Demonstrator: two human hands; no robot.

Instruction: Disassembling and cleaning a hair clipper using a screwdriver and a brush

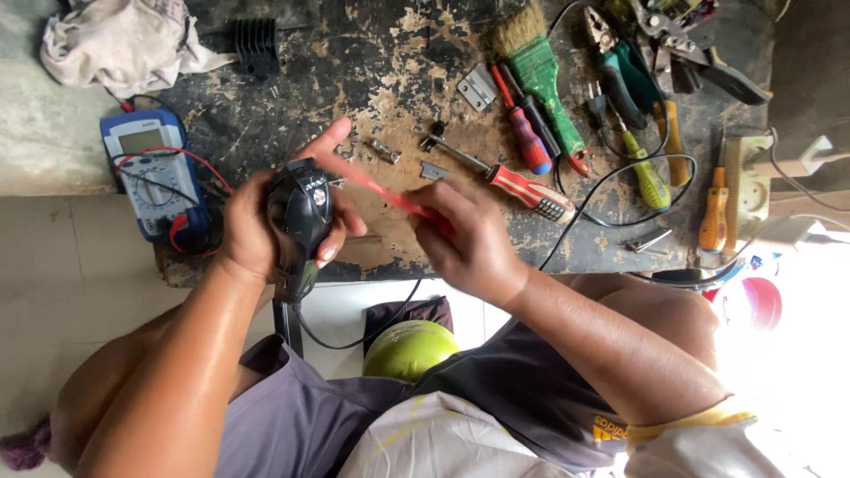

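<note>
Green round object [409, 349] at the lap; above, hands: left [257, 226] gripping black device [302, 212], right [465, 243] pinching red tool [376, 188].

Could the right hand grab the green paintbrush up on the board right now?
Probably not right away: the right hand is holding a thin red tool against the black device. The green paintbrush lies uncovered beyond it, so the path looks free once that hand empties.
</note>
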